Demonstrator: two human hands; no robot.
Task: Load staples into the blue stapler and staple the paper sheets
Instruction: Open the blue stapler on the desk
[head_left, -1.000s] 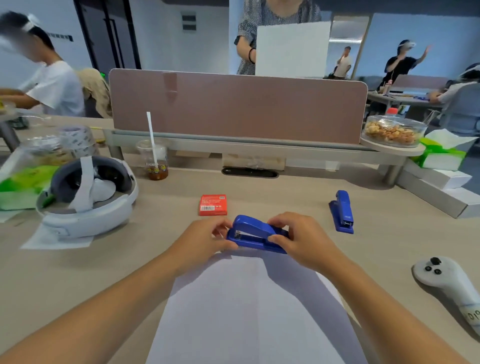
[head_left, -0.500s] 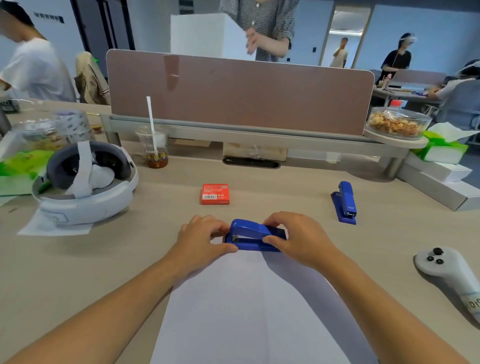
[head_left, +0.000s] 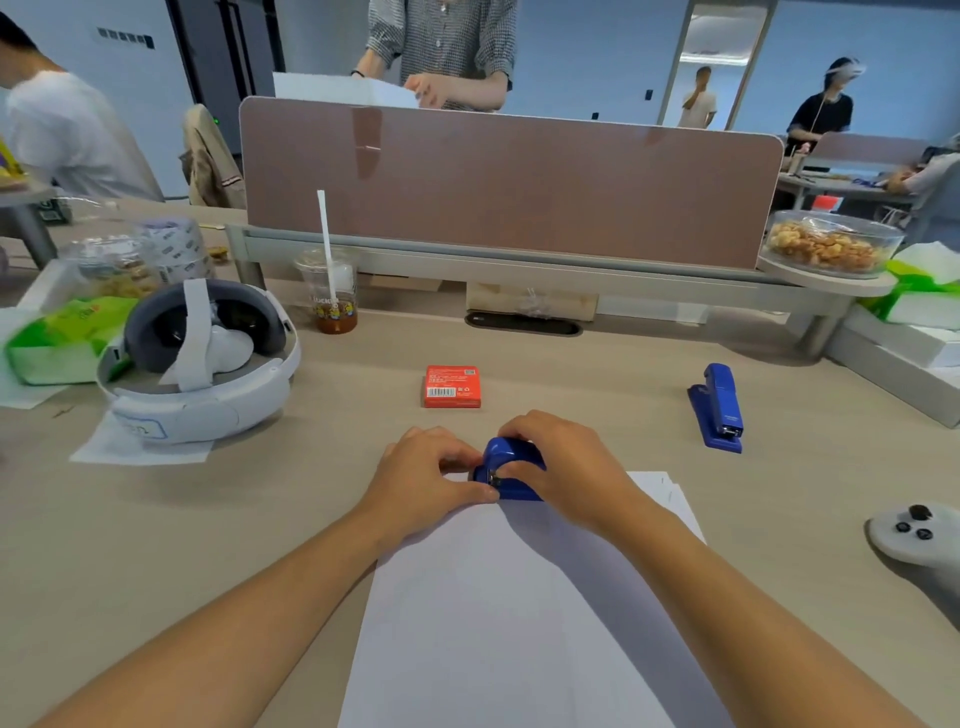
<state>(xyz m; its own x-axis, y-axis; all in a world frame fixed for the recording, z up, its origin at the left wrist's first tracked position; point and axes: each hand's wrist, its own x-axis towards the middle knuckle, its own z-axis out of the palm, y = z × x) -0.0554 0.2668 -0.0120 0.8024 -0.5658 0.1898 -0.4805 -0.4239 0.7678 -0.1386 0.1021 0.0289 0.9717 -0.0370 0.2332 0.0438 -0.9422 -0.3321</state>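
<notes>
Stapler: the blue stapler (head_left: 511, 467) is held at the far edge of the paper sheets (head_left: 519, 623), directly between both hands.
Long axis: judged to run away from the body, with the metal nose turned toward the wearer and slightly left.
Right hand: the right hand (head_left: 571, 467) is curled over the top and right side, gripping it.
Left hand: the left hand (head_left: 423, 478) is curled, and the nose is pinched by its thumb and fingertips.
Red box: the red box (head_left: 452, 386) is set on the bench (head_left: 208, 519) just beyond the hands.
Second stapler: the second stapler (head_left: 719, 408) is left well apart to the right.

Bare desk (head_left: 587, 384) between box (head_left: 452, 387), spare stapler (head_left: 719, 410)
</notes>
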